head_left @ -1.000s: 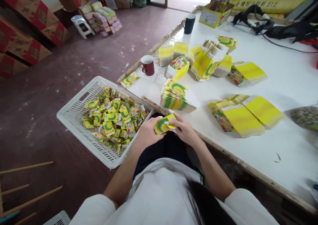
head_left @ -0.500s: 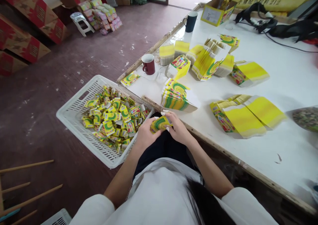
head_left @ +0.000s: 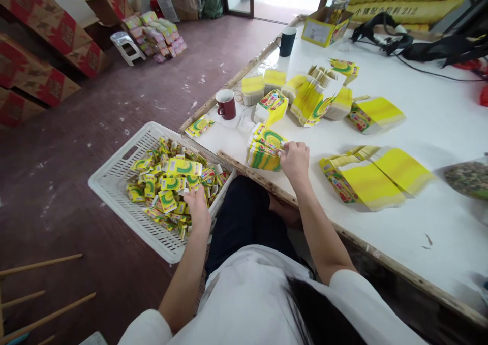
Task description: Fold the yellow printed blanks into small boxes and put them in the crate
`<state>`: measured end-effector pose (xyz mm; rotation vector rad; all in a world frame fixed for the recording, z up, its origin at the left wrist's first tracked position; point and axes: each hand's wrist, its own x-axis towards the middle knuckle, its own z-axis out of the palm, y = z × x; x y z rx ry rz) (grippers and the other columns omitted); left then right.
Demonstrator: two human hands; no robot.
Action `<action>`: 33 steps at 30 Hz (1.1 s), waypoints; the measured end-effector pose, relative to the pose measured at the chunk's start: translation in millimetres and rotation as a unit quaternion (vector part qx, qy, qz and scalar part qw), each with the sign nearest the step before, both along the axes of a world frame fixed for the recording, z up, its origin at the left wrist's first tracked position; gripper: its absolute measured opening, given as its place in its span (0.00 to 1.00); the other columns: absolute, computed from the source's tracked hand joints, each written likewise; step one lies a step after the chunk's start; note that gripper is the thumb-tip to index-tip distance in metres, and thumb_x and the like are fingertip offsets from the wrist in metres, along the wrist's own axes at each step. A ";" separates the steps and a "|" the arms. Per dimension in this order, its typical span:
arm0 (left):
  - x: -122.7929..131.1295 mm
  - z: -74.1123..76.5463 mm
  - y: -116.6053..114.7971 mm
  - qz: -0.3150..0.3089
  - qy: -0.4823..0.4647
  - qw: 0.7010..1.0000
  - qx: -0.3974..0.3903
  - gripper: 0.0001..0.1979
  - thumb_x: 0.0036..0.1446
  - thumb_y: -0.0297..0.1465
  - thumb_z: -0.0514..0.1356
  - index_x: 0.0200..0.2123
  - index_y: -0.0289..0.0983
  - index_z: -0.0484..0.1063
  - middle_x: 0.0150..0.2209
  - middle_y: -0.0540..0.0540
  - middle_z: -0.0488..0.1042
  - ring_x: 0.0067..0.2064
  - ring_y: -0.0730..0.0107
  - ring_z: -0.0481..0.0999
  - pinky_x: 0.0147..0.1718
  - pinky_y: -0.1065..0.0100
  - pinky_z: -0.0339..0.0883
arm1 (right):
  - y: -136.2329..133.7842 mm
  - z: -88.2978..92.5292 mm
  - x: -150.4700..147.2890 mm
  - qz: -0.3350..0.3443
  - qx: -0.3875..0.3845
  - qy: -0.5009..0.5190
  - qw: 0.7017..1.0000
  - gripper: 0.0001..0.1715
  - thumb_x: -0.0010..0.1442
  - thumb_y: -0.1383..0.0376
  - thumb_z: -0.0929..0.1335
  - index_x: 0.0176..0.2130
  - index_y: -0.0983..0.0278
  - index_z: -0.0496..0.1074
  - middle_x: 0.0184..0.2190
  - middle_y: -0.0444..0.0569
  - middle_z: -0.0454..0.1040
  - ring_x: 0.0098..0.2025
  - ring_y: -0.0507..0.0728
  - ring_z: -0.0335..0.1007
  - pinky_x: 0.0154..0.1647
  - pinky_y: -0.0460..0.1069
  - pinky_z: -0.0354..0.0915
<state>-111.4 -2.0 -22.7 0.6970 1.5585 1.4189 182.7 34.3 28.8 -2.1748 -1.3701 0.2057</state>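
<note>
Dozens of small printed cartons, glossy yellow with green swirls and red fruit, lie in a loose heap inside a white plastic basket left of centre, its walls pierced with narrow slots. One longer carton rests at the top of the heap, and the left hand reaches over the basket just below it, fingers loose and unclosed; whether their tips touch the cartons underneath I cannot tell. Near the middle of the frame, the right hand is at the right end of a leaning stack of flat cartons, thumb and fingers bent close together against the card; whether they are clamped on a sheet I cannot tell. The stack sits by the rough wooden edging of a smooth white table.

Thick slabs of flat yellow card lie right of centre, their edges finely layered. A glazed red mug, pale inside, stands above the basket; a dark mug stands higher up. At the upper right, an open yellow cardboard box holds a clear jar, with plump printed yellow sacks piled beyond
</note>
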 end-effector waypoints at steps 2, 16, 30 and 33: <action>11.2 -6.6 -7.3 -0.012 -0.020 1.000 -0.018 0.31 0.55 0.41 0.67 0.56 0.44 0.57 0.66 0.37 0.61 0.68 0.58 0.64 0.62 0.55 0.64 | 6.5 -2.5 3.7 0.020 -0.030 -0.011 0.999 0.11 0.61 0.65 0.69 0.43 0.68 0.75 0.44 0.63 0.73 0.49 0.69 0.66 0.53 0.61 0.62; 62.1 9.4 -20.7 -0.177 -0.099 0.979 -0.021 0.27 0.49 0.38 0.72 0.50 0.40 0.68 0.46 0.44 0.78 0.43 0.68 0.80 0.38 0.70 0.73 | 23.1 7.8 11.4 0.061 -0.085 -0.022 0.994 0.16 0.54 0.67 0.73 0.43 0.67 0.69 0.45 0.63 0.72 0.50 0.70 0.66 0.52 0.61 0.63; 95.3 47.4 -20.5 -0.209 -0.272 0.932 0.114 0.29 0.54 0.55 0.65 0.50 0.40 0.76 0.53 0.41 0.80 0.60 0.53 0.76 0.57 0.58 0.72 | -83.6 6.2 -71.3 0.300 0.024 0.338 0.892 0.09 0.53 0.69 0.65 0.33 0.58 0.59 0.28 0.42 0.66 0.29 0.53 0.62 0.32 0.48 0.60; 97.2 51.3 -23.6 -0.158 -0.216 0.954 0.137 0.32 0.56 0.59 0.61 0.50 0.40 0.77 0.49 0.41 0.81 0.59 0.53 0.77 0.55 0.59 0.73 | -93.4 -2.7 -82.9 0.270 0.053 0.469 0.839 0.09 0.57 0.63 0.69 0.36 0.59 0.63 0.33 0.43 0.69 0.33 0.52 0.64 0.36 0.48 0.65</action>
